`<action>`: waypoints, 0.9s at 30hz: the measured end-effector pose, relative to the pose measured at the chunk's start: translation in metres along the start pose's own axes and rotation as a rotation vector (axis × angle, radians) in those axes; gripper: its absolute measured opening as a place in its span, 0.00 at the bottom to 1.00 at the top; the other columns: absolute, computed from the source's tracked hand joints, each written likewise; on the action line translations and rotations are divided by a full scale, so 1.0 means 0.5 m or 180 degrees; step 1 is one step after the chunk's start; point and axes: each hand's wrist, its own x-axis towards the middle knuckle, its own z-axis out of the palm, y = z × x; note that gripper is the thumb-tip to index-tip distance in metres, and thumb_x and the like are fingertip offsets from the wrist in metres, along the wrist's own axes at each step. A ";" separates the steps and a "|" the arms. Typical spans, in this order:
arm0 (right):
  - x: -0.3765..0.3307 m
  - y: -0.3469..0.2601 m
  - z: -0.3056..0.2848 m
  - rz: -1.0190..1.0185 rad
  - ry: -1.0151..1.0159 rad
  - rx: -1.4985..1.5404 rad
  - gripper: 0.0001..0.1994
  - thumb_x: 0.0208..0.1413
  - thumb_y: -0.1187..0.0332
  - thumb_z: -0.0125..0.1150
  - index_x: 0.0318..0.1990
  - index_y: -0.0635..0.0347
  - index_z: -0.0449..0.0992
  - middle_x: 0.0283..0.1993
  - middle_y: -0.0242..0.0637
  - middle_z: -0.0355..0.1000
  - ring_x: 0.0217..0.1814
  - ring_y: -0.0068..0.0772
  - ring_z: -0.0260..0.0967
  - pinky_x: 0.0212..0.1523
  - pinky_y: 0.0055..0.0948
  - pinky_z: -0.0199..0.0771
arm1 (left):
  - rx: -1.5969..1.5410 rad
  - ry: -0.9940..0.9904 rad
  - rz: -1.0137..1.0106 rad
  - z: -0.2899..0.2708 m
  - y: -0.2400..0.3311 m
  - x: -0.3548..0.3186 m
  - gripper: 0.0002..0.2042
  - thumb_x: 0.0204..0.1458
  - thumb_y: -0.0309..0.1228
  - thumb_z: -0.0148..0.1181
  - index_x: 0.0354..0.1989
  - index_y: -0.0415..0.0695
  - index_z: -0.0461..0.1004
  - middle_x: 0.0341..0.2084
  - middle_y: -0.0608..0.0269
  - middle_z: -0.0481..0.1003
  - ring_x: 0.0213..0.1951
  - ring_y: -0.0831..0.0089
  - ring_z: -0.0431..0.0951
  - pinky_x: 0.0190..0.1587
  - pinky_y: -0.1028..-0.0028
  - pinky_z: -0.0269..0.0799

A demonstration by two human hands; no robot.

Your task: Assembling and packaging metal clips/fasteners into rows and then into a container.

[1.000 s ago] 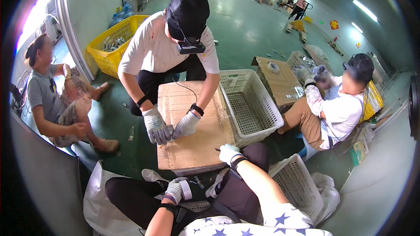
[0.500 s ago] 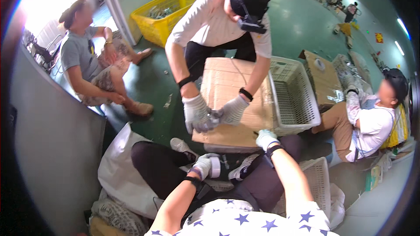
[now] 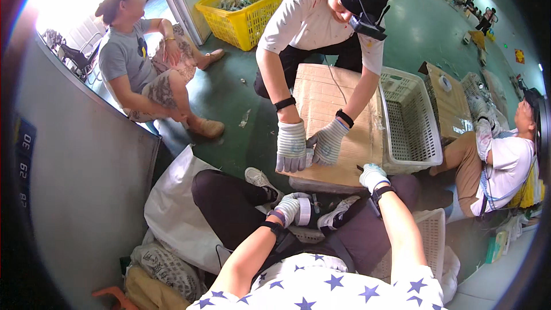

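My left hand, in a striped work glove, is closed round a roll of white tape between my knees. Near the front right corner of a cardboard sheet, my gloved right hand is closed on a thin dark tool; only its tip shows, too little to tell its kind. Across the cardboard, a co-worker's gloved hands are close together at its front left, with a small, pale shiny thing between them.
A white plastic crate stands right of the cardboard, and a yellow crate with parts inside is behind. One person sits at left, another at right. A white sack lies by my left leg; another crate is by my right.
The whole view has shifted, so everything appears further right. The co-worker's hands have moved nearer the cardboard's front edge. My hands keep hold of the tape roll and the dark tool.
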 end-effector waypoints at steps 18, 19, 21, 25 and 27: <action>-0.017 0.005 -0.001 -0.0183 0.0242 0.0081 0.16 0.47 0.70 0.51 0.44 0.62 0.77 0.47 0.51 0.73 0.49 0.49 0.72 0.48 0.41 0.73 | -0.0257 0.0142 0.0093 0.014 0.025 -0.002 0.10 0.49 0.20 0.58 0.40 0.44 0.74 0.29 0.63 0.77 0.29 0.71 0.77 0.31 0.70 0.76; -0.020 0.006 -0.001 -0.0181 0.0246 0.0076 0.16 0.47 0.70 0.51 0.44 0.62 0.77 0.47 0.51 0.73 0.49 0.49 0.72 0.48 0.41 0.73 | -0.0260 0.0137 0.0095 0.014 0.023 -0.001 0.10 0.49 0.20 0.58 0.40 0.44 0.74 0.29 0.63 0.77 0.29 0.71 0.77 0.31 0.70 0.76; -0.026 0.014 -0.002 -0.0182 0.0357 0.0117 0.16 0.47 0.70 0.51 0.43 0.62 0.78 0.45 0.51 0.74 0.48 0.49 0.72 0.47 0.41 0.73 | -0.0249 0.0048 0.0185 0.015 0.014 0.005 0.10 0.50 0.20 0.56 0.41 0.44 0.74 0.29 0.63 0.77 0.29 0.70 0.77 0.32 0.70 0.76; -0.016 0.032 0.012 -0.0174 0.0419 0.0143 0.15 0.48 0.67 0.50 0.40 0.59 0.79 0.42 0.50 0.75 0.46 0.48 0.74 0.45 0.42 0.74 | -0.0112 0.0001 0.0203 0.019 0.013 0.008 0.10 0.53 0.22 0.52 0.43 0.44 0.74 0.32 0.62 0.77 0.31 0.69 0.77 0.34 0.68 0.76; 0.001 0.029 0.028 -0.0218 0.0481 0.0154 0.13 0.49 0.66 0.49 0.37 0.59 0.80 0.40 0.49 0.76 0.44 0.47 0.75 0.42 0.42 0.75 | 0.0026 -0.0078 0.0241 0.001 0.009 0.014 0.11 0.52 0.22 0.54 0.44 0.43 0.73 0.34 0.61 0.77 0.32 0.68 0.77 0.35 0.66 0.76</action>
